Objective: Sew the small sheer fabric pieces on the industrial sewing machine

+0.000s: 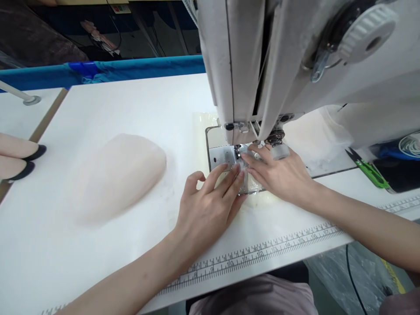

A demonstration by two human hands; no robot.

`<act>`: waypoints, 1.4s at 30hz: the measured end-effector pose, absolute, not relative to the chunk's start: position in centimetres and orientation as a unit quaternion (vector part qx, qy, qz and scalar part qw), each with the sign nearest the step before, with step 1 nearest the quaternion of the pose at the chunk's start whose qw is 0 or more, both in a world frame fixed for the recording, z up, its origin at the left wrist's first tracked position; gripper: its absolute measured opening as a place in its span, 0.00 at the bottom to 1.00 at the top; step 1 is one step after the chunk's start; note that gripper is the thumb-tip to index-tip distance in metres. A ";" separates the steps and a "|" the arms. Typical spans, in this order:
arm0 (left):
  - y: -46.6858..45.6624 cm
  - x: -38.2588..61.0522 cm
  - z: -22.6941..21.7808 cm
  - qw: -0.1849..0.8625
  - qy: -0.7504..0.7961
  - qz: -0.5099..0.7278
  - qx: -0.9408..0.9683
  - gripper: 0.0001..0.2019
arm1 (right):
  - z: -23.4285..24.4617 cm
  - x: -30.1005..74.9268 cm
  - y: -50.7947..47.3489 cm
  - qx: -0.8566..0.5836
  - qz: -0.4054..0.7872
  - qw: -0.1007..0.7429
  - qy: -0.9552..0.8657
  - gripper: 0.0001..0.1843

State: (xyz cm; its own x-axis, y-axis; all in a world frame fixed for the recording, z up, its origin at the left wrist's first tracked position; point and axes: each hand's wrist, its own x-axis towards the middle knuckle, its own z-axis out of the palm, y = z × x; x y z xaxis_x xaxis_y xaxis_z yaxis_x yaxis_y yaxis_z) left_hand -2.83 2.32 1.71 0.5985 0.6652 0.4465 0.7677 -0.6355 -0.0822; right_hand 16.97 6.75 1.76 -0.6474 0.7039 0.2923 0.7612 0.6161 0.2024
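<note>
My left hand (210,203) rests at the front of the sewing machine's metal needle plate (218,155), its front fingers stretched towards the presser foot (237,152) and its outer fingers bent. From the right, my right hand (282,173) reaches in with fingers extended close beside the foot. Between the fingertips lies a thin, clear, shiny strip (244,186); neither hand visibly pinches it. The needle tip is hard to make out under the machine head (243,65). Left of my hands, a pale beige, sheer, rounded fabric piece (127,175) lies on the white table (183,100).
Green thread snips (370,170) lie at the right beside a dark flat object (398,173). More sheer pale fabric (318,131) is under the machine arm. A printed ruler (246,258) runs along the front edge. Two beige, dark-tipped shapes (19,157) enter from the left.
</note>
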 end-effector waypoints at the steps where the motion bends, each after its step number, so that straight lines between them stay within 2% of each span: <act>1: 2.3 -2.8 1.7 0.134 -0.406 -0.191 -0.884 0.16 | 1.7 17.0 6.8 -0.410 -0.156 0.090 -0.894 0.20; 18: 2.1 -2.3 2.0 0.157 -0.433 -0.158 -0.874 0.15 | 1.7 17.2 7.2 -0.413 -0.160 0.069 -0.894 0.22; 34: 3.1 -2.6 1.7 0.139 -0.436 -0.165 -0.874 0.16 | 1.4 17.6 7.9 -0.398 -0.190 0.108 -0.891 0.19; 38: 3.0 -2.4 1.6 0.155 -0.433 -0.163 -0.873 0.16 | 2.6 18.0 7.2 -0.377 -0.136 0.156 -0.903 0.15; 42: 3.1 -2.5 1.5 0.150 -0.425 -0.170 -0.876 0.15 | 4.0 18.2 6.3 -0.387 0.026 0.140 -0.911 0.11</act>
